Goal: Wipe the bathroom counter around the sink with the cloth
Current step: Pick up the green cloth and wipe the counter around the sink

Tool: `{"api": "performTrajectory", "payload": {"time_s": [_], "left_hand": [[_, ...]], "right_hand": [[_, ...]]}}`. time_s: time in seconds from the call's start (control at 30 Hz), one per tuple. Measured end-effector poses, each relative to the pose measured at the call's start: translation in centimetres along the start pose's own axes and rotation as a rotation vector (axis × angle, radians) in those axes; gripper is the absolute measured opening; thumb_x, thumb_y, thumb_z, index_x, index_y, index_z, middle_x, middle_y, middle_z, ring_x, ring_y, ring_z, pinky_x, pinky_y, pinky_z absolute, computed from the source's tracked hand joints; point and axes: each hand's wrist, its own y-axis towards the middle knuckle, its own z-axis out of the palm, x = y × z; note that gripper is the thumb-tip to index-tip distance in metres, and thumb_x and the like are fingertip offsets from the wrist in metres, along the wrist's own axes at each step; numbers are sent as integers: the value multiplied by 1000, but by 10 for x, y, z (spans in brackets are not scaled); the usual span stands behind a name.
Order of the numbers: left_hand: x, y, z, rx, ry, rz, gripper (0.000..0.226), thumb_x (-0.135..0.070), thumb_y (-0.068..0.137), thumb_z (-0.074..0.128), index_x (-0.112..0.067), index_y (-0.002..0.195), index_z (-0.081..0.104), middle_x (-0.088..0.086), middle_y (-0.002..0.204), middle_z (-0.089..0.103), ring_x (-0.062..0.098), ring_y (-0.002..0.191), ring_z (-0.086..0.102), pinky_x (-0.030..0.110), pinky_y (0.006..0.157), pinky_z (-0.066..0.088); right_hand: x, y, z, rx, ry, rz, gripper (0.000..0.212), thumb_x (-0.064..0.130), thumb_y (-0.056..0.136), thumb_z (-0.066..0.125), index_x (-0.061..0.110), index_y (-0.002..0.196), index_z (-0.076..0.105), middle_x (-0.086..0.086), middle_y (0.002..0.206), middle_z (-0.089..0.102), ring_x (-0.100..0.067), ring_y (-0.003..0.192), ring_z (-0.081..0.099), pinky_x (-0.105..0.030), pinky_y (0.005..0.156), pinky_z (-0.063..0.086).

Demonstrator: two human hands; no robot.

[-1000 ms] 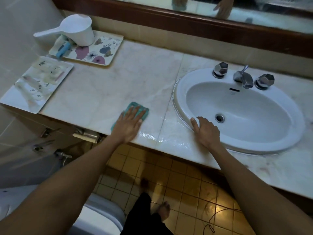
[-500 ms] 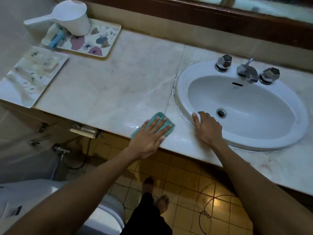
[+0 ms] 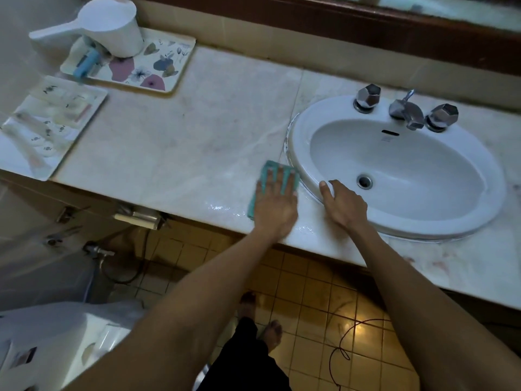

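Observation:
My left hand (image 3: pixel 275 201) lies flat with fingers spread on a teal cloth (image 3: pixel 266 172), pressing it onto the pale marble counter (image 3: pixel 180 136) right beside the left rim of the white oval sink (image 3: pixel 298 153). Most of the cloth is hidden under the palm. My right hand (image 3: pixel 342 206) rests on the sink's front-left rim, holding nothing. Wet streaks shine on the counter near the front edge, left of the cloth.
A chrome tap with two faceted knobs (image 3: pixel 406 111) sits behind the basin. A flowered tray (image 3: pixel 169 69) with a white dipper (image 3: pixel 112 26) stands at the back left, a white tray of toiletries (image 3: pixel 42 131) at the left end. A toilet (image 3: pixel 56 342) stands below.
My left hand slid the cloth to the right along the counter's front, from mid-counter up against the sink's left rim. My right hand stayed on the sink rim.

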Motion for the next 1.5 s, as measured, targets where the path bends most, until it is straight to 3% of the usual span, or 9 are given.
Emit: {"api": "performTrajectory", "payload": {"time_s": [0.1, 0.23, 0.4, 0.53, 0.6, 0.83, 1.1, 1.33, 1.5], "left_hand": [[0, -38, 3, 124, 31, 277, 57, -39, 107, 19, -29, 162, 7, -1, 170, 0, 23, 156, -8, 50, 126, 1], [69, -28, -24, 260, 176, 666, 53, -45, 108, 15, -38, 160, 4, -8, 169, -3, 14, 156, -11, 39, 125, -6], [84, -1, -30, 141, 146, 355, 53, -43, 108, 18, -38, 160, 12, -6, 169, 5, 18, 157, 0, 45, 126, 4], [11, -15, 4, -59, 26, -118, 57, -38, 106, 22, -22, 161, 20, 8, 168, 17, 30, 155, 11, 52, 124, 8], [-23, -21, 17, -91, -9, -207, 58, -39, 107, 22, -21, 161, 16, 9, 168, 12, 31, 156, 8, 52, 124, 4], [-85, -40, 49, -138, -6, -241, 58, -37, 107, 22, -18, 162, 12, 6, 169, 8, 28, 156, 3, 50, 125, 0], [-234, -84, 108, -178, -59, -416, 64, -36, 105, 28, -9, 161, 14, 14, 168, 14, 34, 155, 10, 54, 124, 7], [-340, -106, 141, -107, -56, -417, 64, -37, 106, 26, -7, 161, 10, 15, 169, 8, 35, 155, 6, 57, 123, 10], [-425, -115, 170, -13, -72, -212, 63, -40, 107, 19, -15, 162, 0, 10, 169, -4, 32, 156, -5, 53, 123, -1]], "right_hand": [[-5, -4, -9, 35, 67, -25, 48, 49, 103, 26, 20, 132, 52, -9, 129, 63, -36, 115, 56, -39, 91, 38], [-15, -10, -10, 43, 137, -58, 43, 41, 104, 33, 18, 134, 53, -7, 130, 62, -31, 117, 56, -37, 93, 38], [-27, -26, -9, 26, 82, -143, 48, 29, 103, 40, 8, 146, 40, -15, 141, 52, -34, 128, 47, -41, 108, 32], [-41, -39, -15, 36, 18, -281, 55, 31, 104, 40, 5, 151, 30, -13, 154, 39, -30, 139, 37, -37, 116, 25], [-56, -42, -19, 47, 2, -318, 55, 33, 104, 38, 8, 152, 29, -12, 155, 37, -28, 141, 36, -38, 117, 25], [-134, -53, -39, 39, -115, -424, 53, 35, 102, 32, 17, 151, 33, -9, 140, 51, -30, 125, 48, -40, 109, 35], [-259, -84, -82, 12, -202, -549, 54, 35, 104, 33, 23, 156, 23, -3, 164, 20, -23, 151, 18, -42, 120, 17], [-372, -113, -122, 12, -103, -412, 54, 35, 104, 36, 13, 153, 29, -11, 163, 22, -27, 148, 24, -42, 119, 21], [-463, -136, -151, -72, 10, -163, 51, 34, 102, 41, 12, 148, 38, -12, 160, 29, -28, 144, 32, -44, 115, 28]]}}
